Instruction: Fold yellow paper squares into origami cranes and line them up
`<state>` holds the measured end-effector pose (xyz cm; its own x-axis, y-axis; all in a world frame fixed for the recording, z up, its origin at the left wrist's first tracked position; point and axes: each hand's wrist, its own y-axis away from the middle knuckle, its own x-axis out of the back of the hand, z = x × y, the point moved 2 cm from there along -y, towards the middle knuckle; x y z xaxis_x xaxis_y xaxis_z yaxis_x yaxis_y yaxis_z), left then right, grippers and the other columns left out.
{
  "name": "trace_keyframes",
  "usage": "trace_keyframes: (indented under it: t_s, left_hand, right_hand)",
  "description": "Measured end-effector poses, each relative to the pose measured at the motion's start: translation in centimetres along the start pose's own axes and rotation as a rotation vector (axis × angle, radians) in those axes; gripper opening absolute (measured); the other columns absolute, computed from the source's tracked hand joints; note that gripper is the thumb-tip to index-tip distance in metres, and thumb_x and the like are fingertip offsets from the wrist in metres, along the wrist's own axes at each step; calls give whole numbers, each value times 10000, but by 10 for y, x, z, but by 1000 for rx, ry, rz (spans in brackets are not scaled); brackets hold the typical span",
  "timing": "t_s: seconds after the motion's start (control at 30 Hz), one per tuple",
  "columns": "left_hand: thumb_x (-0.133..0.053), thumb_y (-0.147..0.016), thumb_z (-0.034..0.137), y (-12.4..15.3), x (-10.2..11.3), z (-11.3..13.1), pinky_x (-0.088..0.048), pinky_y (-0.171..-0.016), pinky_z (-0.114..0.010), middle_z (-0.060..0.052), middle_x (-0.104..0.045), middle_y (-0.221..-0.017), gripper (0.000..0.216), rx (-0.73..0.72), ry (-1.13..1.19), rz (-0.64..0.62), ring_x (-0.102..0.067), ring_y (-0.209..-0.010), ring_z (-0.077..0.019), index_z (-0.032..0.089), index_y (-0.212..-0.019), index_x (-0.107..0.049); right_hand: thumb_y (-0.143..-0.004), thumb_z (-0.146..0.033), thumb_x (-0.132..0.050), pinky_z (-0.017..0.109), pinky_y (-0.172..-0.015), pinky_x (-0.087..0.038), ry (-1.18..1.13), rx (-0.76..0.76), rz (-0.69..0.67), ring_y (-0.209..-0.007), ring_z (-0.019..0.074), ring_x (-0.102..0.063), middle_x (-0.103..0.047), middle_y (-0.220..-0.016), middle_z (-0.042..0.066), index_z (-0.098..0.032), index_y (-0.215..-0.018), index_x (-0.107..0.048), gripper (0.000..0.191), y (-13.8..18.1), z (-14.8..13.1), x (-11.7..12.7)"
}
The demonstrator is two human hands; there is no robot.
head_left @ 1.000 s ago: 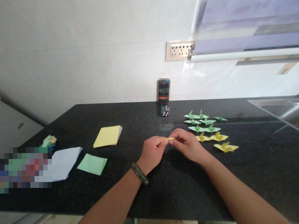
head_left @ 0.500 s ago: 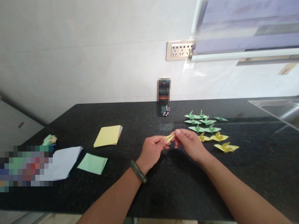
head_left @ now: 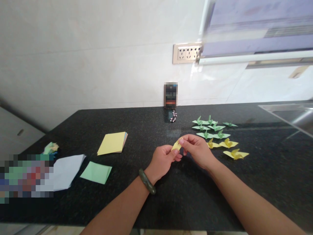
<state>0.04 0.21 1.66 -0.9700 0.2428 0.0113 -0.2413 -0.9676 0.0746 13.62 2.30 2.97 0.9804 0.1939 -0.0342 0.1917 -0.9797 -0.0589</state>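
A small folded piece of yellow paper [head_left: 176, 146] is held above the dark counter between my two hands. My left hand [head_left: 164, 160], with a green bangle at the wrist, pinches its lower end between thumb and fingers. My right hand [head_left: 196, 148] is closed on its upper right end, the thumb lying on the paper. Just beyond my right hand sit yellow paper cranes [head_left: 236, 154], one of them partly hidden by that hand. Several green paper cranes [head_left: 219, 134] stand in rows behind them.
On the left lie a stack of square paper [head_left: 111, 143] with yellow on top, green paper [head_left: 96, 172] and white sheets [head_left: 67, 172]. A phone-like object [head_left: 170, 95], blurred out, leans on the wall with a beaded strap [head_left: 173, 116]. A sink [head_left: 290, 114] is at the right.
The yellow paper has been turned so that a broader face shows. My right thumb has moved onto its upper end, while my left hand keeps its pinch.
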Motion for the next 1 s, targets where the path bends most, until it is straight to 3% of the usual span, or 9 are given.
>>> trace_keyframes:
  t_s: [0.13, 0.37, 0.43, 0.57, 0.67, 0.8, 0.87, 1.0]
  left_hand:
    - [-558, -774, 376, 3, -2, 6, -455, -578, -246, -83, -677, -670, 300, 19, 44, -47, -605, -574, -130, 98, -711, -651]
    - [-599, -740, 354, 6, -7, 10, -435, -542, -218, -44, -643, -581, 257, 71, 134, -93, -579, -515, -106, 105, -692, -644]
    - [-593, -746, 363, 6, -7, 9, -433, -546, -213, -47, -656, -616, 261, 92, 151, -87, -590, -530, -105, 108, -729, -644]
    - [-536, -778, 414, 5, -5, 6, -431, -551, -216, -59, -666, -659, 317, 117, 153, -53, -600, -552, -110, 112, -765, -632]
    - [-521, -781, 392, 6, -7, 4, -415, -510, -214, -33, -621, -556, 296, 133, 118, -74, -559, -481, -99, 117, -699, -595]
    - [-551, -748, 367, 6, -10, 0, -394, -463, -218, 4, -541, -450, 269, 150, 36, -101, -489, -406, -90, 133, -616, -549]
    - [-563, -740, 390, 6, -10, 0, -403, -477, -222, 3, -540, -462, 287, 130, 14, -77, -489, -419, -89, 134, -612, -546]
    - [-568, -747, 435, 3, -4, 2, -456, -616, -245, -22, -615, -653, 298, 64, 155, 40, -573, -583, -101, 138, -748, -535]
  right_hand:
    - [-645, -407, -710, 217, -437, -353, -20, -30, -143, -451, 77, -456, -552, -513, -20, -139, -602, -582, 300, 4, 1, -6]
    - [-717, -508, -607, 202, -368, -291, -178, -153, 20, -345, 57, -382, -474, -385, -23, -136, -454, -531, 461, 2, 6, -6]
    - [-741, -557, -549, 201, -363, -292, -193, -154, -12, -337, 55, -368, -470, -384, -21, -141, -447, -516, 510, 2, 5, -7]
    - [-683, -494, -648, 192, -376, -301, -26, -104, -78, -381, 55, -387, -510, -453, -24, -130, -555, -590, 390, 1, 3, -6]
    - [-689, -452, -658, 195, -358, -264, 25, -50, 70, -360, 50, -359, -463, -423, -41, -142, -507, -546, 377, -2, 4, 3]
    - [-661, -429, -688, 197, -340, -238, -81, 11, 295, -333, 44, -328, -383, -380, -67, -167, -450, -441, 418, -9, -1, 22]
    - [-619, -425, -719, 194, -333, -238, -145, 8, 337, -329, 39, -299, -352, -370, -79, -175, -443, -407, 436, -11, -6, 29]
    - [-569, -440, -746, 195, -334, -248, -75, -173, 43, -334, 39, -283, -344, -353, -78, -169, -431, -432, 437, -7, -9, 22]
